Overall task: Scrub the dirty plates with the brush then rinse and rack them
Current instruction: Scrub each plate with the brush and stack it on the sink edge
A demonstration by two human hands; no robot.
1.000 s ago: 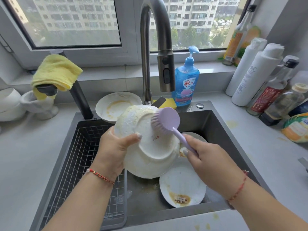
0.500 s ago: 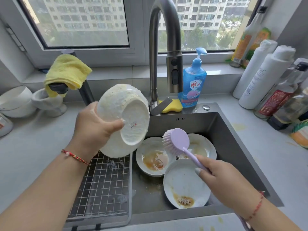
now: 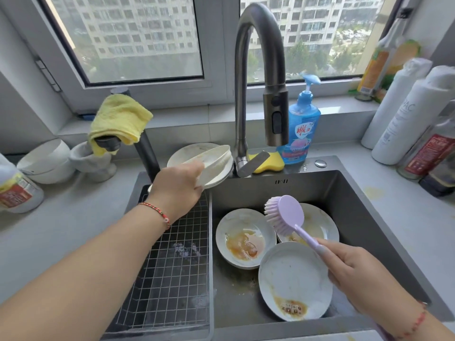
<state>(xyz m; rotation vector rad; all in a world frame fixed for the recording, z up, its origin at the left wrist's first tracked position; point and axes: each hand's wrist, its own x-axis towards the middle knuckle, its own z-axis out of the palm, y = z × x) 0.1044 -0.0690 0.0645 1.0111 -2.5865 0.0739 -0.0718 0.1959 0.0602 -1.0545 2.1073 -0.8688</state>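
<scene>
Three dirty plates [image 3: 246, 238] still lie unwashed in the sink [image 3: 344, 193], nearest me. Just above them the right hand [image 3: 354, 274] grips the lilac brush [image 3: 285, 214]. Behind the sink's left corner, the left hand [image 3: 177, 187] clasps a soapy plate [image 3: 216, 158] on another there; rinsing and racking look undone.

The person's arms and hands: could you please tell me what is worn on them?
Both forearms are bare, with no sleeves or gloves in view. The left hand has a thin red braided string bracelet with small beads at its wrist. The right hand has a similar red string bracelet at its wrist.
</scene>
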